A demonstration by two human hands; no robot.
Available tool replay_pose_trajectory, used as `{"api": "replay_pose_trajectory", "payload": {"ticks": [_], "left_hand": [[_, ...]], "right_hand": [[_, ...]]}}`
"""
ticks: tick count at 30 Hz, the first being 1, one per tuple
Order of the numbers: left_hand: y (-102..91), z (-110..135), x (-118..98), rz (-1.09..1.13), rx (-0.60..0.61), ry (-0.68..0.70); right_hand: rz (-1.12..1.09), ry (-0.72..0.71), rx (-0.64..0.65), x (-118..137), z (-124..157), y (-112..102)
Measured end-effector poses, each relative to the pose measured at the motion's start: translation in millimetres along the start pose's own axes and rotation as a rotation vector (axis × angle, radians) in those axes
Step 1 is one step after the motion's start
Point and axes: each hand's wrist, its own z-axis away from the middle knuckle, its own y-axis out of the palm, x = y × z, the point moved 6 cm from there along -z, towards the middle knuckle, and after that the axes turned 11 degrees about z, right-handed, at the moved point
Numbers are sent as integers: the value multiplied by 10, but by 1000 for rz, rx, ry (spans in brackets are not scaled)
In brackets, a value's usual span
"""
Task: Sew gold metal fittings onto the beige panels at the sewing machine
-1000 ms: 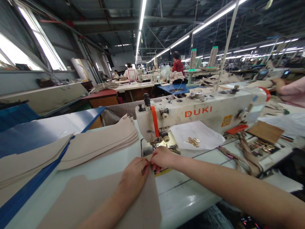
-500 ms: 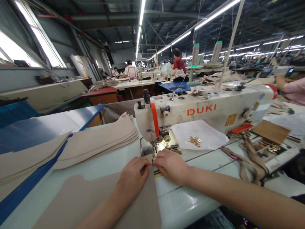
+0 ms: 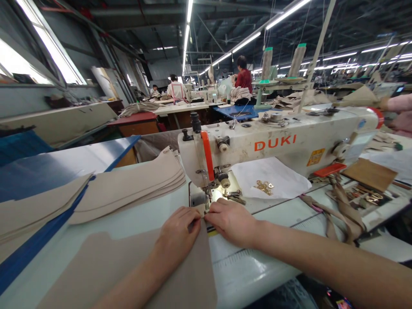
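A beige fabric panel (image 3: 193,270) lies on the pale sewing table, its far corner just in front of the needle area of a white sewing machine (image 3: 277,141). My left hand (image 3: 180,229) rests over the panel, thumb and fingers pinched on its edge by the presser foot. Close beside it, my right hand (image 3: 230,221) has its fingers closed at the same edge, the fingertips of both hands nearly touching. What lies between the right fingertips is partly hidden; it seems to be the panel's edge. The machine's lamp lights the spot behind the fingers.
Stacked beige panels (image 3: 131,189) lie to the left. Gold metal rings (image 3: 264,187) sit on a white sheet (image 3: 283,171) under the machine arm. Beige straps (image 3: 346,210) hang at the right beside a tray of hardware (image 3: 370,195). Co-workers sit farther back; another person's sleeve (image 3: 401,112) shows at right.
Both hands stay pinched at the panel's edge with hardly any movement. The view has shifted slightly. At far right, the other person's hand has moved, with beige fabric now beside it.
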Motion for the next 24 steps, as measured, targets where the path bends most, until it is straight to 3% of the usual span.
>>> {"api": "replay_pose_trajectory", "payload": {"ticks": [9, 16, 24], "left_hand": [[7, 11, 33, 27, -37, -8], [-16, 28, 34, 45, -38, -19], [7, 15, 77, 56, 17, -52]], "right_hand": [[18, -382, 0, 344, 399, -378], [11, -261, -137, 368, 182, -226], [-105, -196, -53, 385, 182, -53]]}}
